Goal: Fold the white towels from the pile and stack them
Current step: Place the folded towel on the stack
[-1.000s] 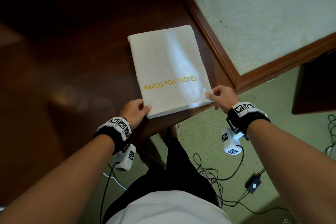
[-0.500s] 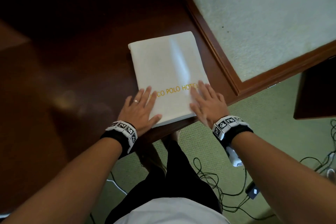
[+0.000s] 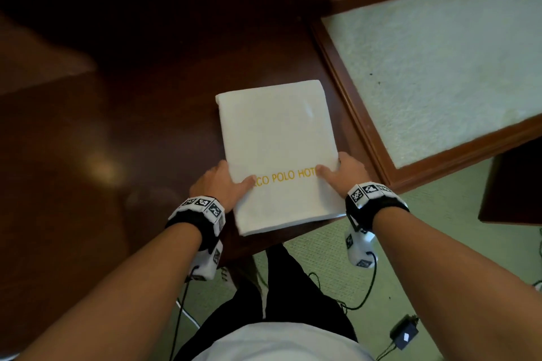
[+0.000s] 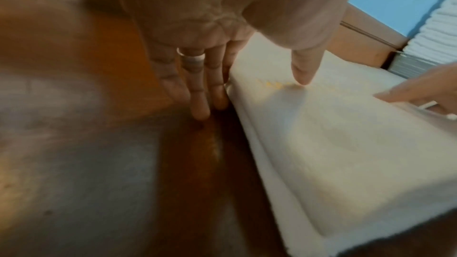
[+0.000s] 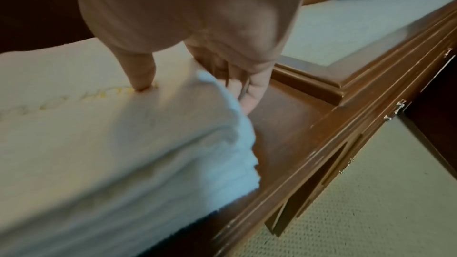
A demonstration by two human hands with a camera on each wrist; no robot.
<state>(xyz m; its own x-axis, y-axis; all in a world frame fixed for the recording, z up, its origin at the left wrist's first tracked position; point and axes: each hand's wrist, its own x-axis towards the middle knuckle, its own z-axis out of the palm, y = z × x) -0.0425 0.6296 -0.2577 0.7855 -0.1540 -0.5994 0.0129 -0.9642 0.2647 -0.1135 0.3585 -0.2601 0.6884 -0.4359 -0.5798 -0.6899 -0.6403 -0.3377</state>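
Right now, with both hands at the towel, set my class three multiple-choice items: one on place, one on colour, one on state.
1. Where does the folded towel lie?
A. on the green carpet
B. at the near edge of the wooden table
C. in a basket

2. What colour is the lettering on the towel?
A. yellow
B. blue
C. black

3. How does the left hand meet the towel?
A. palm flat on top
B. thumb on top, fingers down its side
C. apart from it

Key: 1 B, the towel's near end reaches the table's edge; 2 A, the head view shows yellow letters; 3 B, the left wrist view shows it.
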